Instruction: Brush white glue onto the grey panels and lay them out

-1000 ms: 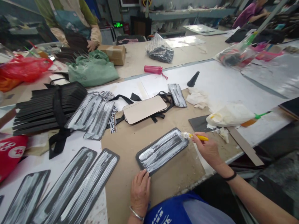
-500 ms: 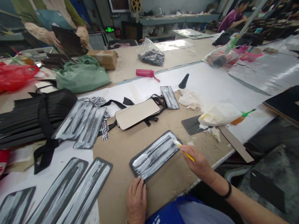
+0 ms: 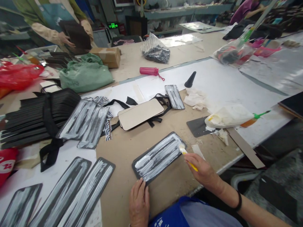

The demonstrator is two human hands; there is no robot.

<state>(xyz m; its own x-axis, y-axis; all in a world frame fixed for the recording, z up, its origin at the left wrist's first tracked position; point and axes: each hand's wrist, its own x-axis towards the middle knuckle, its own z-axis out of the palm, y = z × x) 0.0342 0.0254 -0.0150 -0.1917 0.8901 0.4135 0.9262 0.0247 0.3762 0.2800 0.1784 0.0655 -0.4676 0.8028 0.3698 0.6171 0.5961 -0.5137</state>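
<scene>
A dark rounded panel (image 3: 158, 157), streaked with white paste, lies flat on the brown board in front of me. At its near left corner rest the fingertips of my left hand (image 3: 139, 201), stretched out and holding nothing. My right hand (image 3: 202, 168) pinches a small yellow-handled brush (image 3: 193, 164). White-coated bristles touch the panel's right end. Farther right, a white bottle (image 3: 229, 117) with an orange and green tip lies partly over a dark plate (image 3: 198, 126). Beyond the panel sits a beige rounded board (image 3: 140, 114) on black straps.
Several pasted panels lie at left, including a long one (image 3: 88, 189). Behind them is a stack of black pieces (image 3: 35, 118). A pink cylinder (image 3: 149, 71), a black cone (image 3: 190, 79) and crumpled tissue (image 3: 195, 99) lie farther back. A person in an apron (image 3: 58, 17) stands across the table.
My right hand and the brush have shifted slightly right and down along the panel's right end. My left hand stays at the near corner. The whole view has tilted a little.
</scene>
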